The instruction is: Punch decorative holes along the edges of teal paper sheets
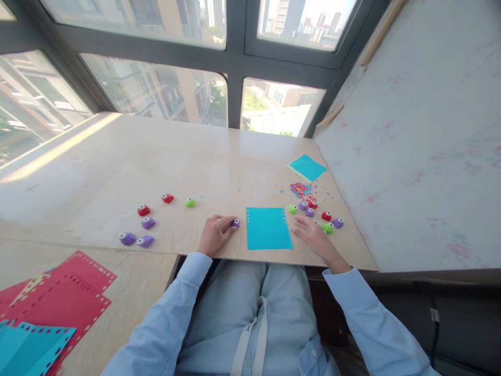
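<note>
My left hand (216, 233) rests on the wooden table (117, 167) with its fingers closed on a small purple paper punch (235, 223). Just right of it lies a turquoise paper sheet (268, 228) with punched holes along its top and left edges. My right hand (313, 236) lies flat and open beside the sheet's right edge, holding nothing. Close past its fingers sit a green punch (327, 227), a purple punch (338, 222) and a red punch (326, 215). More small punches (307, 207) cluster near a pile of red and blue paper bits (300, 189).
Loose punches lie at the left: red (143, 210), red (167, 198), green (190, 201), purple (148, 222), purple (127, 238). A second turquoise sheet (307, 167) lies at the far right. Red punched sheets (66, 292) and turquoise sheets (27, 344) lie on a lower table. A wall panel (415, 146) stands at the right.
</note>
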`<control>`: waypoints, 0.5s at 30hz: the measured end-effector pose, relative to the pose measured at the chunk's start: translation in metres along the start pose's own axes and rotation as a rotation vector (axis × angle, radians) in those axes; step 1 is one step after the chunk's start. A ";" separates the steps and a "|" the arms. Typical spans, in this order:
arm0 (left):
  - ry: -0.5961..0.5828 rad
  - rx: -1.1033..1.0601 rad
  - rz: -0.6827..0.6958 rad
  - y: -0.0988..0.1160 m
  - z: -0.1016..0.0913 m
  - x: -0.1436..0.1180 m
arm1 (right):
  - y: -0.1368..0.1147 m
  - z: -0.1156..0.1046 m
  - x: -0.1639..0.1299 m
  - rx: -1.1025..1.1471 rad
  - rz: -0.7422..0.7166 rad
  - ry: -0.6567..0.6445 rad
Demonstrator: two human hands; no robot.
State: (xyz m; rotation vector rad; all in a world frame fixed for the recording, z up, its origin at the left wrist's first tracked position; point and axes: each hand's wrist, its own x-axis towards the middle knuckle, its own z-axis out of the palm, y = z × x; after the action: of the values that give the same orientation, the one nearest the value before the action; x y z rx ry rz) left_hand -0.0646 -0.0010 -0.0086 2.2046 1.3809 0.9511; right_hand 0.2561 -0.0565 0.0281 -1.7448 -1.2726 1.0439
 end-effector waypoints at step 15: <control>-0.034 0.022 -0.005 0.025 0.019 0.006 | -0.002 0.006 0.003 0.348 0.051 -0.058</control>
State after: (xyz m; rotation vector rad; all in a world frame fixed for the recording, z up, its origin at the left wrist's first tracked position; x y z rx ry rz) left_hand -0.0331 -0.0063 -0.0045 2.2222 1.3872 0.8971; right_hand 0.2506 -0.0522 0.0264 -1.4962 -1.0129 1.2687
